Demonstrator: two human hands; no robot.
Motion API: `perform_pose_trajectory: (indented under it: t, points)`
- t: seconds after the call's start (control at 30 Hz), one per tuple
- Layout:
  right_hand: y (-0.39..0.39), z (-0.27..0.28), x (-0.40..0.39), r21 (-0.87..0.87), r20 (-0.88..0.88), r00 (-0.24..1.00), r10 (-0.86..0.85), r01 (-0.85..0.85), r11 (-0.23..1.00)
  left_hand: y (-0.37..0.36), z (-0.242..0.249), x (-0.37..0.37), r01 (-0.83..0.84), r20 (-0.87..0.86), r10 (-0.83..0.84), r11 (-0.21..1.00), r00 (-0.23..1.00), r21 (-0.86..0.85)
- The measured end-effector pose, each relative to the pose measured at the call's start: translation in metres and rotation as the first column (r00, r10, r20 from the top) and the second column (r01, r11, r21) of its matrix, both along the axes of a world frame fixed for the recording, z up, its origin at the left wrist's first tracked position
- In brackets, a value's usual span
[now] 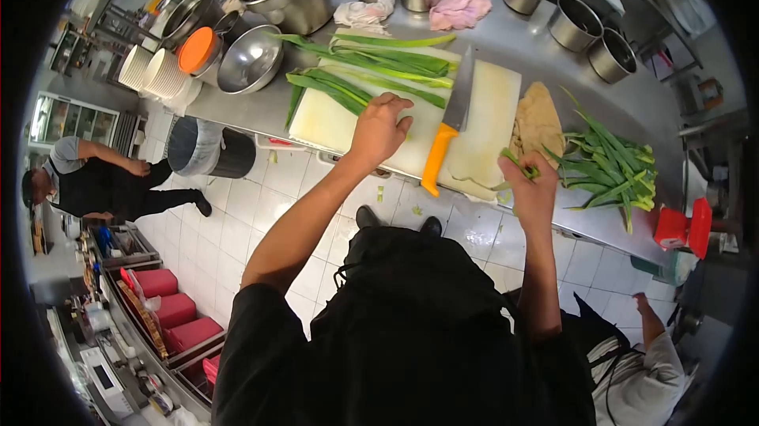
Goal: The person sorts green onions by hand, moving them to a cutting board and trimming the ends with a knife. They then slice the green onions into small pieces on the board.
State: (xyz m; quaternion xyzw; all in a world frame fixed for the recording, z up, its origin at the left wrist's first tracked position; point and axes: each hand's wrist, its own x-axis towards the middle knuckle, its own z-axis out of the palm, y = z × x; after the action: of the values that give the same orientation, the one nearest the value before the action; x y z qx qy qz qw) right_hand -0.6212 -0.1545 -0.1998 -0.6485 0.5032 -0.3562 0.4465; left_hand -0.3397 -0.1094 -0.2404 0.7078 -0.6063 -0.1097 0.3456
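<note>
My left hand (pixel 381 132) is over the front of the white cutting board (pixel 486 121), thumb and fingers apart, with nothing seen in it. Just beyond it lie long green leek leaves (pixel 379 62), spread across the board's left part. A knife (pixel 451 129) with an orange handle rests on the board between my hands, its handle over the front edge. My right hand (pixel 531 189) is closed on some leek trimmings (pixel 514 161) at the board's right front corner; a pale strip hangs by it. To its right is a pile of green leek leaves (pixel 613 161).
A tan cloth (pixel 539 117) lies beside the board. Steel pots (pixel 575 22), a steel bowl (pixel 250 60) and a pink cloth (pixel 460 9) stand or lie farther back. A bin (pixel 225 149) is at the left. One person (pixel 103 177) is at left, another (pixel 640 363) at lower right.
</note>
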Motion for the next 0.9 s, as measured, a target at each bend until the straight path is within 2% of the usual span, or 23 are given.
perform_pose_trajectory:
  t: [0.03,0.13,0.2,0.3,0.4,0.43,0.5,0.57,0.63,0.67,0.7,0.73,0.77,0.8,0.87,0.9]
  points:
    - [-0.002,-0.001,0.013,-0.077,-0.036,0.998,0.043,-0.045,0.996,-0.003,-0.006,0.008,0.013,0.055,-0.012,1.000,0.998,-0.026]
    - [0.004,0.008,0.050,0.119,0.044,0.996,0.077,-0.081,0.990,-0.016,-0.019,0.020,0.084,0.213,-0.072,0.995,0.974,-0.046]
    - [0.004,0.002,0.064,0.055,-0.069,0.992,0.106,-0.102,0.993,-0.036,-0.024,0.020,0.136,0.330,-0.122,0.990,0.936,-0.020]
    - [0.006,-0.002,0.075,0.011,-0.210,0.975,0.074,-0.073,0.997,-0.062,-0.027,0.016,0.209,0.408,-0.263,0.963,0.874,0.173]
    - [0.014,-0.020,0.086,-0.063,-0.381,0.925,0.009,-0.036,0.997,-0.073,-0.035,0.020,0.236,0.463,-0.270,0.963,0.845,0.131]
    - [0.018,-0.028,0.087,-0.093,-0.447,0.894,-0.025,-0.019,0.995,-0.074,-0.031,0.021,0.270,0.428,-0.300,0.954,0.853,0.131]
    - [0.026,-0.041,0.100,-0.029,-0.561,0.828,-0.013,-0.003,1.000,-0.080,-0.019,0.032,0.353,0.362,-0.375,0.927,0.854,0.128]
    - [0.033,-0.044,0.118,0.016,-0.637,0.771,-0.021,0.041,0.999,-0.086,0.012,0.044,0.328,0.356,-0.295,0.944,0.887,-0.037]
    - [0.035,-0.042,0.131,0.037,-0.686,0.726,-0.050,0.104,0.994,-0.090,0.063,0.060,0.304,0.316,-0.245,0.940,0.917,-0.154]
    - [0.035,-0.045,0.135,0.015,-0.696,0.715,-0.069,0.110,0.994,-0.092,0.088,0.071,0.306,0.204,-0.256,0.911,0.945,-0.275]
    - [0.032,-0.048,0.137,-0.013,-0.703,0.705,-0.093,0.118,0.993,-0.091,0.115,0.080,0.247,0.025,-0.251,0.923,0.968,-0.294]
    - [0.031,-0.050,0.139,-0.040,-0.710,0.694,-0.117,0.126,0.991,-0.090,0.139,0.091,0.241,-0.188,-0.329,0.893,0.925,-0.380]
    - [0.029,-0.048,0.138,-0.001,-0.699,0.704,-0.125,0.174,0.985,-0.092,0.153,0.105,0.186,-0.402,-0.337,0.910,0.851,-0.370]
    - [0.024,-0.045,0.135,0.032,-0.688,0.713,-0.137,0.217,0.976,-0.085,0.166,0.109,0.162,-0.707,-0.429,0.896,0.563,-0.414]
    - [0.029,-0.033,0.124,0.073,-0.638,0.745,-0.194,0.309,0.948,-0.081,0.165,0.114,0.083,-0.871,-0.406,0.913,0.276,-0.399]
    - [0.038,-0.021,0.117,0.084,-0.599,0.765,-0.237,0.354,0.931,-0.079,0.147,0.111,0.067,-0.906,-0.366,0.930,0.213,-0.360]
